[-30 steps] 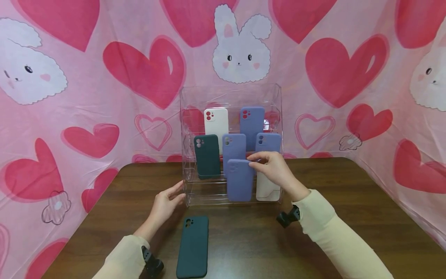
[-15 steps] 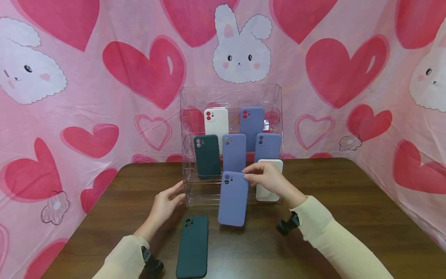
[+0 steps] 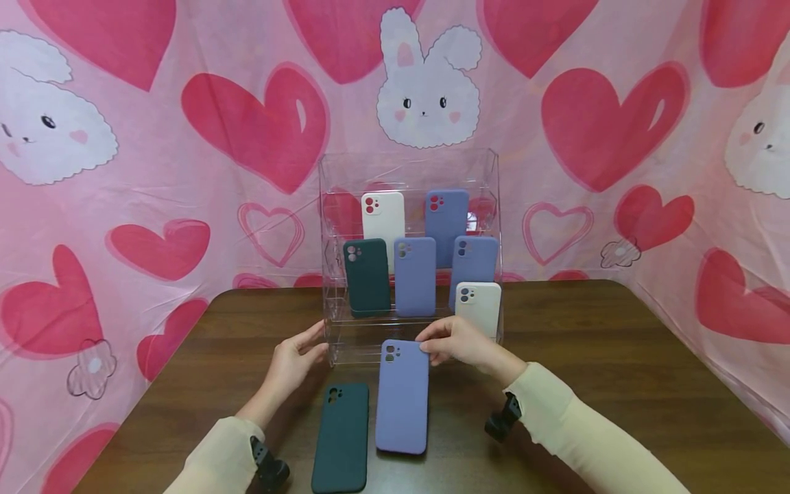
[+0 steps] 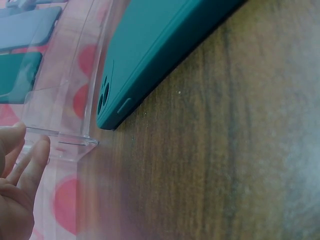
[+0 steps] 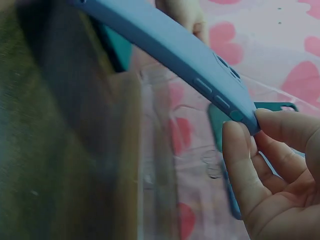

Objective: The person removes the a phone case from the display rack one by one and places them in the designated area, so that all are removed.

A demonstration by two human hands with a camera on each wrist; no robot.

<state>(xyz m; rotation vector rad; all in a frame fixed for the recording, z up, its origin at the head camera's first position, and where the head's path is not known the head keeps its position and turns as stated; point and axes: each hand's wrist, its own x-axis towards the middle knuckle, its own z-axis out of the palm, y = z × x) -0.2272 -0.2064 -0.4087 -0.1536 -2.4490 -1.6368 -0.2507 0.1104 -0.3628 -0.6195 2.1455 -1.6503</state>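
My right hand (image 3: 459, 346) pinches a lavender phone case (image 3: 402, 398) at its upper right corner, between thumb and fingertips. In the right wrist view that phone case (image 5: 175, 45) slants above the wooden table. My left hand (image 3: 290, 367) rests with extended fingers against the lower left side of a clear tiered display rack (image 3: 364, 353). A dark green phone case (image 3: 341, 439) lies on the table, left of the lavender one. On the rack's lowest tier, at the right, a white phone case (image 3: 479, 305) stands partly behind my right hand.
The rack's middle tier bears a dark green case (image 3: 367, 278) and two lavender cases, one of them in the centre (image 3: 415, 278). Higher up stand a white case (image 3: 382, 216) and a blue-purple case (image 3: 447, 223). A pink heart-patterned cloth (image 3: 426, 171) hangs behind the table.
My right hand has drawn the lavender phone case out of the rack's lowest tier, down and towards me, beside the green one. The left hand has stayed at the rack.
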